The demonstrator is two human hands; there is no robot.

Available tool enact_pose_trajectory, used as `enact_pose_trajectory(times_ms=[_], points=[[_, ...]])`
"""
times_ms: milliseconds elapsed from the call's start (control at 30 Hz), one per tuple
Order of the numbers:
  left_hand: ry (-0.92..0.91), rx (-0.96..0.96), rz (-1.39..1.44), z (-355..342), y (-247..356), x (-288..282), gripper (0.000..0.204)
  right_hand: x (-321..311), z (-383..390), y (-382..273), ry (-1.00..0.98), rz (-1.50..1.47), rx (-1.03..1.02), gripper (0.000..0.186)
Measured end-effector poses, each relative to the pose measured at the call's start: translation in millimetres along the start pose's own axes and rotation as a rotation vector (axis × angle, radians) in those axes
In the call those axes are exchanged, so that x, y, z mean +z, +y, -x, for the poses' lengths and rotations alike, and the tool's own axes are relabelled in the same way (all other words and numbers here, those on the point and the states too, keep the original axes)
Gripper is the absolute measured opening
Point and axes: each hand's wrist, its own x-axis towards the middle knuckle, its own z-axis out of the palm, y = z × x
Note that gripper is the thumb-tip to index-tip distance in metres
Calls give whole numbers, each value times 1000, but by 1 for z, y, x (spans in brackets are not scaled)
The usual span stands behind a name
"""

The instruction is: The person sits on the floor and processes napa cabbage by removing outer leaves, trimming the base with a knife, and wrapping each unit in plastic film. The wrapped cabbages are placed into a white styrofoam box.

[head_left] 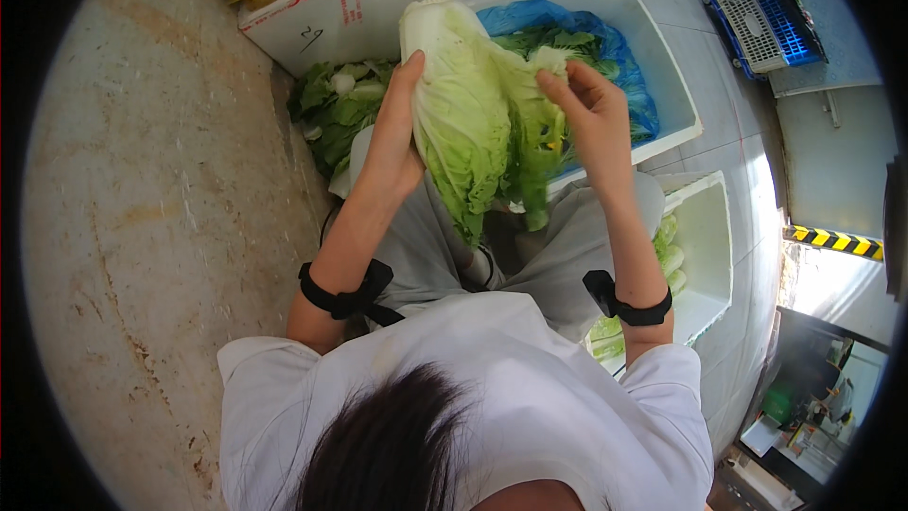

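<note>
Head view shows my left hand (pixel 401 125) grasping the long, pale-green cabbage (pixel 462 109), while my right hand (pixel 600 112) pinches its ragged green leaf (pixel 535 134), probably best peeled gently.

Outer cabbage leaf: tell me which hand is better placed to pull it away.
Probably the right hand: its grip already pinches the outer leaf, while the left hand supports the cabbage head from the left side.

Shopping baskets (pixel 754 26) and boxed greens (pixel 669 254) suggest a greengrocer's shop.
</note>
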Motion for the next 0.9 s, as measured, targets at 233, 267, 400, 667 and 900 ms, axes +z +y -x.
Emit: enact_pose_trajectory(times_ms=[233,267,400,667,900], points=[[-25,-43,-69,1,5,2,66,-13,-7,-7,65,-194,174,29],[-30,-55,-62,1,6,2,66,-16,-7,-9,-21,-220,186,30],[-44,-82,-54,0,5,2,66,-19,-10,-9,-29,-245,222,29],[-42,-93,-69,0,2,1,65,-28,-15,2,-66,-266,236,29],[-39,-176,-19,-4,1,-4,65,-28,-19,-4,-70,-314,253,22]])
